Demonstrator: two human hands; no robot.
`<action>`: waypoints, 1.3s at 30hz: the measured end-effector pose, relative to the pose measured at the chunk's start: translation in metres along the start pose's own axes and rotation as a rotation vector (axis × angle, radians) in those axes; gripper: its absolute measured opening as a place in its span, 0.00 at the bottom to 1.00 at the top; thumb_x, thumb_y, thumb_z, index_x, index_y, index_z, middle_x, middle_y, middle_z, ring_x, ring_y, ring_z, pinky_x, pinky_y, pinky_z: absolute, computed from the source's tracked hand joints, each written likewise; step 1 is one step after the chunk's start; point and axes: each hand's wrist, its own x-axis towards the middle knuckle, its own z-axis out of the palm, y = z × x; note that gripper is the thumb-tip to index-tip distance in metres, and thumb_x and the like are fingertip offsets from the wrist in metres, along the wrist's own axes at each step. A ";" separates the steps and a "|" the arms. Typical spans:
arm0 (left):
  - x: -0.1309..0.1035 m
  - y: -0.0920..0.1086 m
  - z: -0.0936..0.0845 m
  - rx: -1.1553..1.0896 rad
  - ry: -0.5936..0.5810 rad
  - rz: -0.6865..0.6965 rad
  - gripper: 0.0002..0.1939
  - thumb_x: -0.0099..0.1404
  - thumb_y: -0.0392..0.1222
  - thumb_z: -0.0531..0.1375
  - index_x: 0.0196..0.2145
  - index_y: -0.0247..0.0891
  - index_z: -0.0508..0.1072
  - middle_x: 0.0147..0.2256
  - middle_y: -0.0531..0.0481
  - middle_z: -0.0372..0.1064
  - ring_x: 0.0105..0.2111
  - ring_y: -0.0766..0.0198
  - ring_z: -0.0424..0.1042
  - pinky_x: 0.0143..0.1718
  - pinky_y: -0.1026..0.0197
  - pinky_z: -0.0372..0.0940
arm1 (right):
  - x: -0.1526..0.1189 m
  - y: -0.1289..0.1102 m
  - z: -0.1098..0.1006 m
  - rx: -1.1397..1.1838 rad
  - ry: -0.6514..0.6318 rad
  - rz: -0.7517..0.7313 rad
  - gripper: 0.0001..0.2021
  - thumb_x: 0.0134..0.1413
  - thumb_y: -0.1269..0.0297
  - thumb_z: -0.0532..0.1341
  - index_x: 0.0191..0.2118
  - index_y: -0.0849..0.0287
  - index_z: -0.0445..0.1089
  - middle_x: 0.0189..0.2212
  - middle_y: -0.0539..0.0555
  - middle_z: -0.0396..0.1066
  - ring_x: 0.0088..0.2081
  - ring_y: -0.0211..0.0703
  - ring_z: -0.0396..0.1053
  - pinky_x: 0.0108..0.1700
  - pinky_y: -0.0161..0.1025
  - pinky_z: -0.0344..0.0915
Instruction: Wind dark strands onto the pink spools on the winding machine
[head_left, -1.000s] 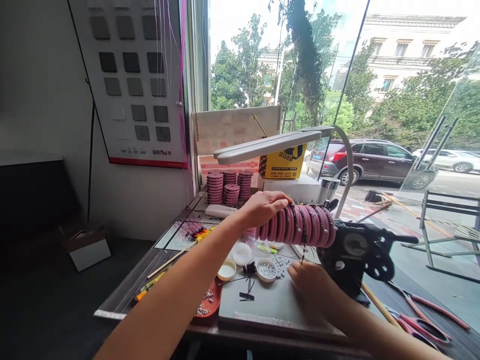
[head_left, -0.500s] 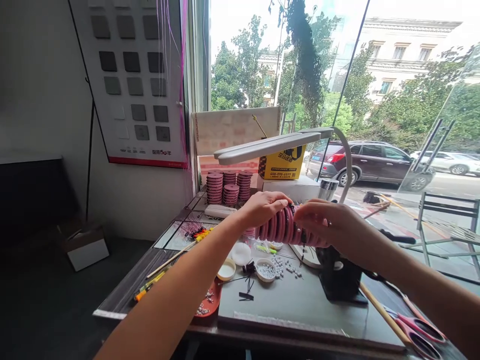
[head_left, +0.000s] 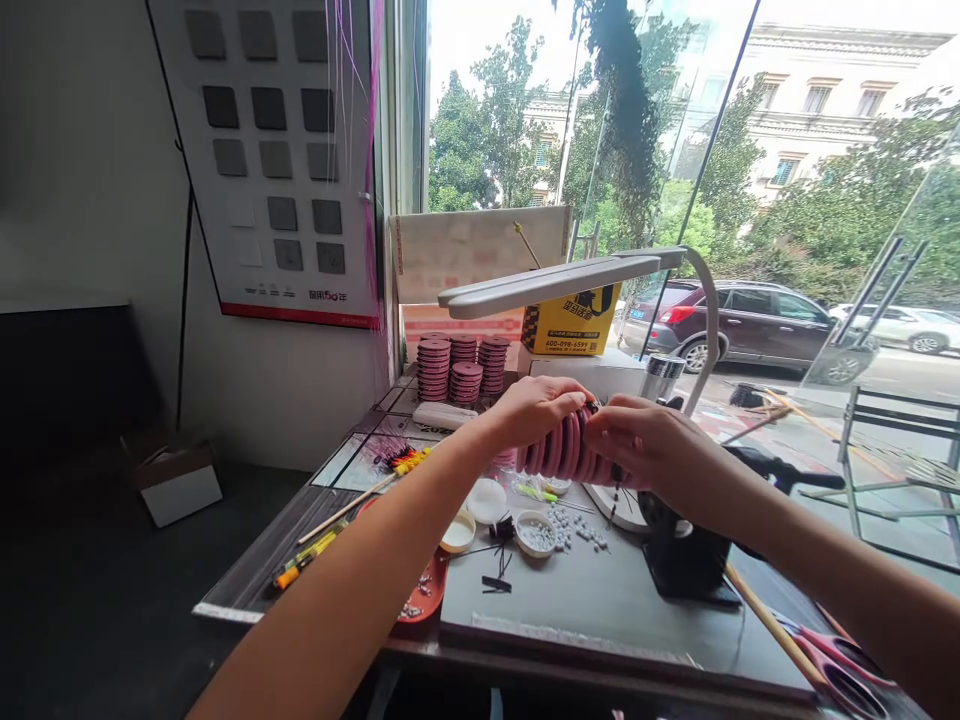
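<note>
A row of pink ridged spools (head_left: 559,455) sits side by side on a black stand (head_left: 686,560) above the table. My left hand (head_left: 541,408) rests over the top of the row, its thumb and forefinger closed at a small dark piece (head_left: 592,407). From the other side my right hand (head_left: 649,440) reaches in, fingertips pinched together against the spools beside that piece. What the fingertips grip is too small and covered to make out. A dark beaded strand (head_left: 616,495) hangs below the row.
A white lamp (head_left: 555,285) arches over the work. Below lie a dish of grey beads (head_left: 537,536), loose beads, an orange tray (head_left: 426,595) and black strips (head_left: 496,584). Stacked pink spools (head_left: 466,383) stand behind; scissors (head_left: 844,670) lie at the front right beside a wooden stick.
The view has shifted slightly, so the scene sits a little to the right. Both hands stay at the top of the spools, fingertips slightly closer around the dark piece.
</note>
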 end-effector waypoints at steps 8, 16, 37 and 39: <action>0.000 0.000 0.000 0.006 -0.001 -0.007 0.18 0.62 0.41 0.46 0.41 0.34 0.73 0.40 0.47 0.73 0.42 0.61 0.69 0.45 0.63 0.59 | 0.003 0.009 -0.003 0.078 -0.108 -0.012 0.09 0.54 0.65 0.51 0.27 0.58 0.64 0.27 0.49 0.60 0.28 0.38 0.59 0.32 0.36 0.56; 0.001 0.000 0.000 0.004 -0.001 -0.002 0.19 0.62 0.41 0.47 0.42 0.34 0.73 0.41 0.47 0.73 0.42 0.60 0.69 0.45 0.62 0.59 | 0.003 0.003 -0.004 0.023 -0.090 -0.036 0.09 0.54 0.66 0.51 0.26 0.58 0.64 0.26 0.49 0.60 0.29 0.38 0.60 0.32 0.36 0.56; -0.001 0.001 0.000 0.001 0.004 -0.019 0.19 0.62 0.42 0.46 0.41 0.35 0.73 0.41 0.48 0.73 0.42 0.60 0.69 0.45 0.62 0.59 | -0.055 0.000 0.039 -0.079 0.033 -0.047 0.09 0.58 0.67 0.52 0.30 0.57 0.67 0.27 0.50 0.70 0.27 0.38 0.67 0.30 0.33 0.60; -0.001 0.002 0.000 0.003 0.004 -0.026 0.18 0.62 0.42 0.47 0.41 0.36 0.73 0.41 0.49 0.73 0.42 0.61 0.68 0.45 0.62 0.59 | -0.068 0.011 0.061 -0.207 -0.198 0.087 0.09 0.56 0.72 0.52 0.33 0.57 0.70 0.30 0.52 0.73 0.31 0.41 0.71 0.32 0.34 0.62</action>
